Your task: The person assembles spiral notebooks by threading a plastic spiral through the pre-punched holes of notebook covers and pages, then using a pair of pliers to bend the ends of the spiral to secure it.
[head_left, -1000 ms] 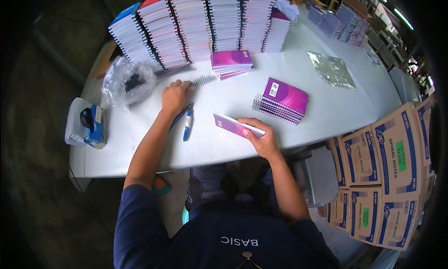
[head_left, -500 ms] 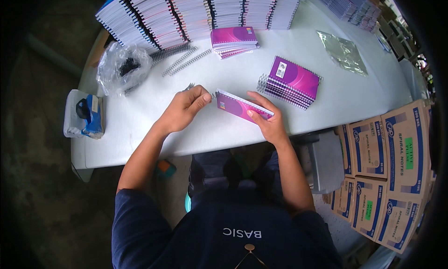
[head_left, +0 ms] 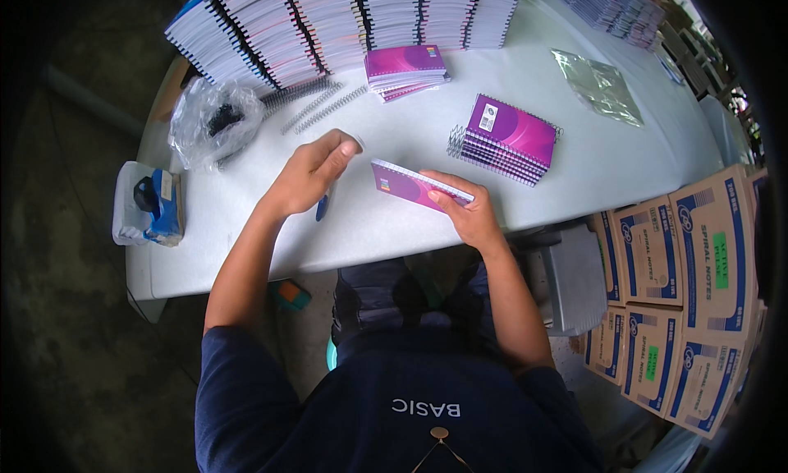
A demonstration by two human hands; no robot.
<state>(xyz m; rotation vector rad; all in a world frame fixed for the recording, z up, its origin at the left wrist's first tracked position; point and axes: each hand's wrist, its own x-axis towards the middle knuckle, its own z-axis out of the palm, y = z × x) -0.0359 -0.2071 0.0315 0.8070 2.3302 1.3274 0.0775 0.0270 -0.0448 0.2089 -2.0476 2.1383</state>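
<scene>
My right hand grips a small purple notebook by its right end, thumb on the cover and fingers behind. White page edges and a row of punched holes show along its upper side. To the left, apart from the notebook, my left hand is closed, thumb pressed to the fingers; a thin pale curve shows at the fingertips, too small to name. Below that palm pokes a blue, narrow thing; whether it is held or lies on the table I cannot tell.
Beyond my hands lie purple notebooks, a stack with spiral wire, loose coils and a plastic bag. Thick bound books line the back. A blue box in a tub stands left, a clear pouch right, cartons beside the table.
My left hand has drawn up and away from the notebook's left end, and the wire seen there is gone from view. The blue thing now shows. My right hand shifted slightly left with the notebook.
</scene>
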